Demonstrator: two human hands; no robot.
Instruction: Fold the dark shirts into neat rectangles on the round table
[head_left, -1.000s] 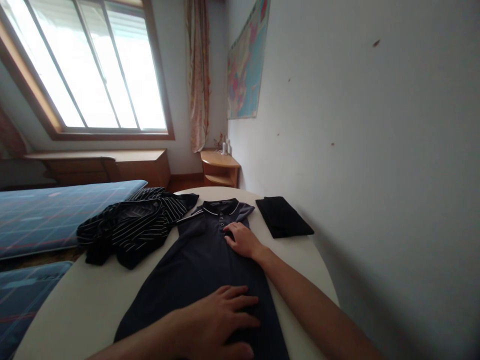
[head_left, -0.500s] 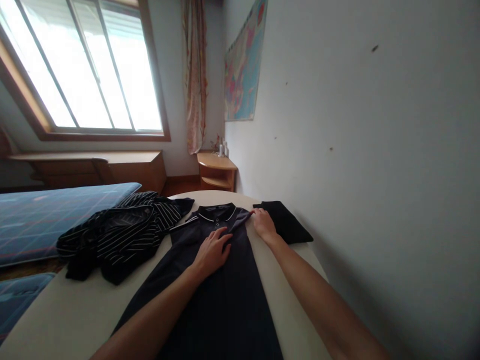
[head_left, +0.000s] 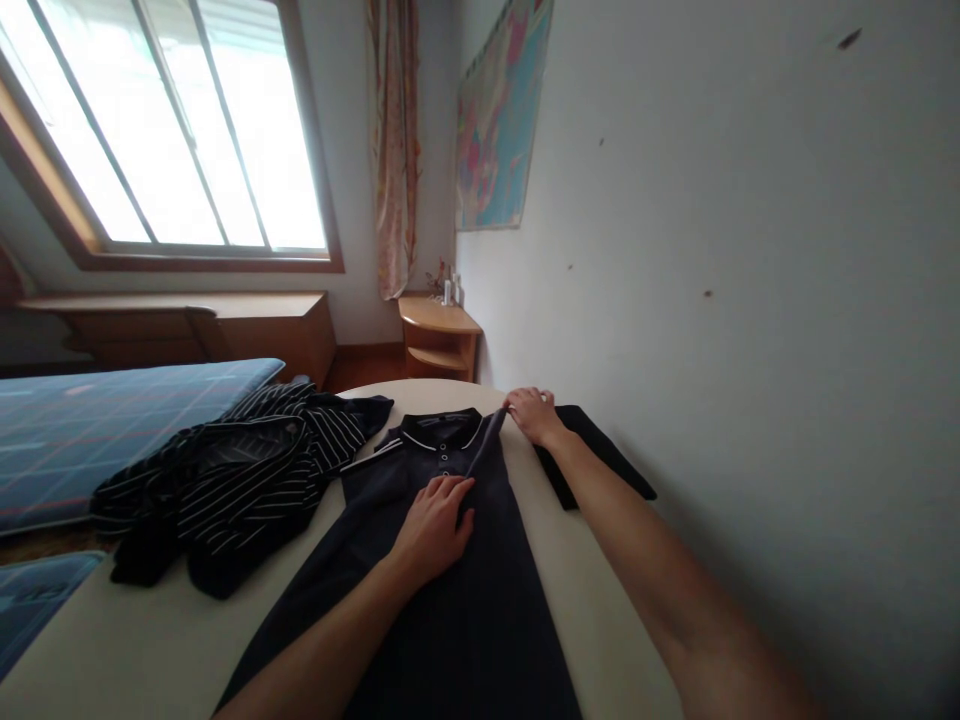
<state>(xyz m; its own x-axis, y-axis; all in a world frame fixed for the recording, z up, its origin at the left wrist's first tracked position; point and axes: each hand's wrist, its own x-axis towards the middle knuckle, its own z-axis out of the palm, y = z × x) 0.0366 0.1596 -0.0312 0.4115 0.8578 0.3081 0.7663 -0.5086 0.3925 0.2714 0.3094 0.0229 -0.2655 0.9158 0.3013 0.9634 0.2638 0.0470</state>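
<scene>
A dark polo shirt [head_left: 450, 620] with a white-trimmed black collar lies front side up, its collar toward the far end of the table. My left hand [head_left: 436, 522] rests on its chest just below the buttons, fingers laid over the cloth and thumb apart. At the far right shoulder, my right hand [head_left: 531, 414] pinches the shirt's sleeve edge, and the cloth is drawn up into a fold toward it. Beneath and beside my right forearm is a folded black garment [head_left: 600, 455], partly covered by that arm.
The cream table [head_left: 142, 640] has a rounded far end. A black garment with white stripes [head_left: 255, 480] lies heaped on its left side. Beyond are a blue checked mattress [head_left: 112, 410], a wooden corner shelf [head_left: 439, 318] and a desk [head_left: 270, 310]. The white wall [head_left: 712, 400] stands close on the right.
My right hand has lifted slightly and pulled the sleeve edge outward, so a crease now runs across the shoulder. The left hand stays on the chest, a little lower. The view has shifted slightly.
</scene>
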